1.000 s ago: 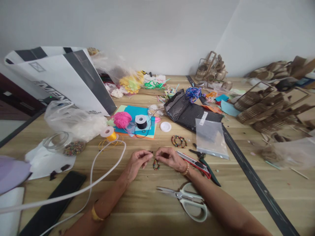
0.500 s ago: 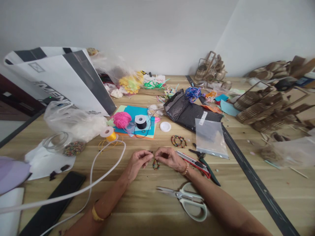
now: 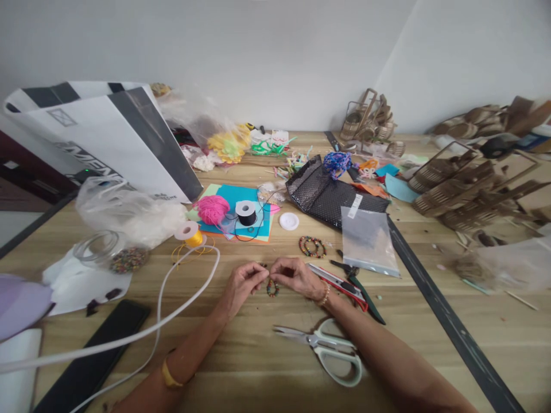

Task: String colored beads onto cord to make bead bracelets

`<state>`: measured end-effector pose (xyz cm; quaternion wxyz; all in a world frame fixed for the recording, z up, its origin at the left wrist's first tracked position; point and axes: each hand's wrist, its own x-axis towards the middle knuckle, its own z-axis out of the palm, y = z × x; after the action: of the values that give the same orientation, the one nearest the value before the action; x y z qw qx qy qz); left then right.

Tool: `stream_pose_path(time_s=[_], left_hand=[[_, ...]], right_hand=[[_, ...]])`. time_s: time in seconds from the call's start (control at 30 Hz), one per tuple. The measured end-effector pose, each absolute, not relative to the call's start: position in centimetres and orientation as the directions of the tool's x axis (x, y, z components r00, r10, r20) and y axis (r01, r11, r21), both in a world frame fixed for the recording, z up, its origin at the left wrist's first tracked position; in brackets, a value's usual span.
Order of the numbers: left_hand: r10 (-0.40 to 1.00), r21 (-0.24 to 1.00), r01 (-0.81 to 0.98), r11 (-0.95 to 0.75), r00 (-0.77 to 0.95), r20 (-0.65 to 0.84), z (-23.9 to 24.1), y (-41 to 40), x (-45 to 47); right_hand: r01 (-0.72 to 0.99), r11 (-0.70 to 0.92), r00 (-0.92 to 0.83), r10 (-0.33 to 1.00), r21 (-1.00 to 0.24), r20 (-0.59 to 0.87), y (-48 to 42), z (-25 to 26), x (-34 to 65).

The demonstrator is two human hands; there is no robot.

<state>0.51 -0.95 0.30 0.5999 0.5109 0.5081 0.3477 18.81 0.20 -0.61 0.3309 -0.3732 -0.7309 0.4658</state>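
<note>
A small string of multicoloured beads (image 3: 272, 288) hangs in a loop between my hands, just above the wooden table. My left hand (image 3: 246, 282) pinches at its upper end, thumb against forefinger. From the other side my right hand (image 3: 297, 276) pinches close by, its fingertips almost meeting the left ones. The thread between the fingertips is too fine to make out. Behind my right hand a finished-looking pair of beaded loops (image 3: 313, 247) lies on the table. Scissors with pale green handles (image 3: 321, 344) rest below my right wrist, and a red utility knife (image 3: 340, 285) lies beside it.
A spool of black cord (image 3: 245, 213) and a pink yarn ball (image 3: 213, 210) sit on coloured paper. Left are a yellow spool (image 3: 188, 232), a jar of beads (image 3: 128, 259) and a white cable (image 3: 159, 327) arching over the table. Pliers (image 3: 364, 295) and a clear bag (image 3: 369, 241) lie right.
My hands stay nearly in place, both still pinching, with only a slight shift of the fingertips. The bead loop hangs a touch higher.
</note>
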Motion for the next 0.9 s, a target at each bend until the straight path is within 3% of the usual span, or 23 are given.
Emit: stream_pose_path(time_s=[0.4, 0.6, 0.73, 0.9], left_hand=[[0.982, 0.98, 0.195, 0.03, 0.176, -0.065, -0.02, -0.93, 0.68], [0.983, 0.983, 0.175, 0.055, 0.162, -0.083, 0.3, -0.97, 0.7], [0.977, 0.98, 0.198, -0.008, 0.211, -0.035, 0.06, -0.95, 0.65], [0.968, 0.969, 0.21, -0.128, 0.24, 0.076, 0.24, -0.93, 0.71]], right_hand=[[0.183, 0.217, -0.496, 0.863, -0.959, 0.1, 0.25, -1.21, 18.83], [0.159, 0.16, -0.442, 0.894, -0.974, 0.075, 0.39, -1.37, 19.07], [0.021, 0.123, -0.406, 0.908, -0.992, 0.104, 0.45, -1.17, 19.02], [-0.096, -0.01, -0.478, 0.878, -0.995, 0.037, 0.43, -0.83, 18.75]])
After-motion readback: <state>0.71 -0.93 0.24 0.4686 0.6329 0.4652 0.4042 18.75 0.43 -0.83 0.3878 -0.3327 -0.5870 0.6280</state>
